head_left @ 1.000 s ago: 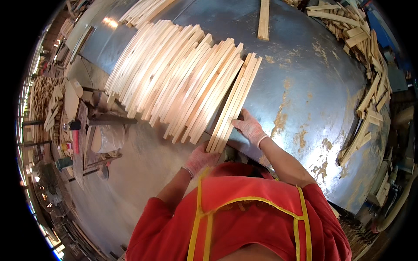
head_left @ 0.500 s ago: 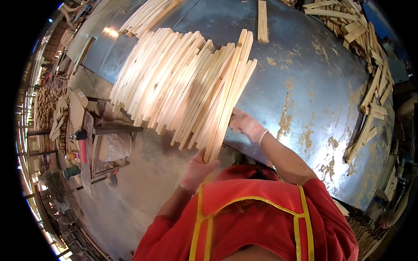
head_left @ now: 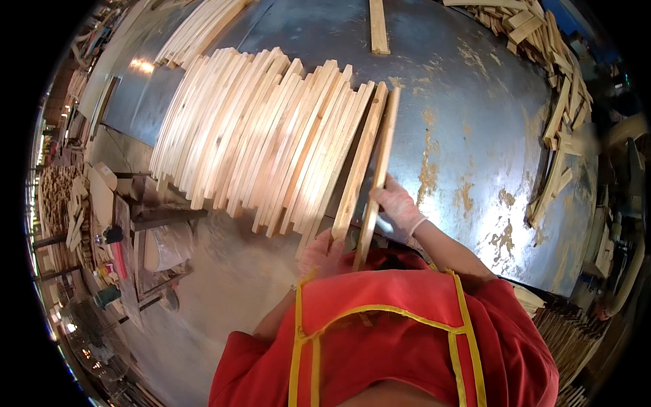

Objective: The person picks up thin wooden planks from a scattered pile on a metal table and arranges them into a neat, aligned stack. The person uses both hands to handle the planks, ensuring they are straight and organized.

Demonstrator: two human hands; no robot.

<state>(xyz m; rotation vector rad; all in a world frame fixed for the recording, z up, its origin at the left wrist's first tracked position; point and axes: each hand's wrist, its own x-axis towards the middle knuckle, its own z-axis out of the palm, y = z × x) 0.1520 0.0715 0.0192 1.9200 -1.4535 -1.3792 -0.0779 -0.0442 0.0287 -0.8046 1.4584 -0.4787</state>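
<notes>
My left hand (head_left: 321,256), in a pale glove, is closed around the near end of a wooden strip (head_left: 359,166). My right hand (head_left: 400,207), gloved too, grips a second wooden strip (head_left: 382,159) partway along its length. The two strips run side by side with a narrow gap between them, their near ends close to my chest. Just left of them lies a row of pale wooden strips (head_left: 241,132), packed side by side with uneven ends that jut past the table's near edge.
The metal table (head_left: 461,129) has scuffed, worn patches. A lone board (head_left: 378,27) lies at its far side, another bundle of strips (head_left: 203,30) at the far left. Wood offcuts (head_left: 559,102) are heaped along the right. A fan (head_left: 95,339) and a stand (head_left: 139,251) are at the left.
The two strips, crossed over each other before, are now apart and nearly parallel. My right hand has come up onto the right one; my left hand holds the other. The view has shifted slightly.
</notes>
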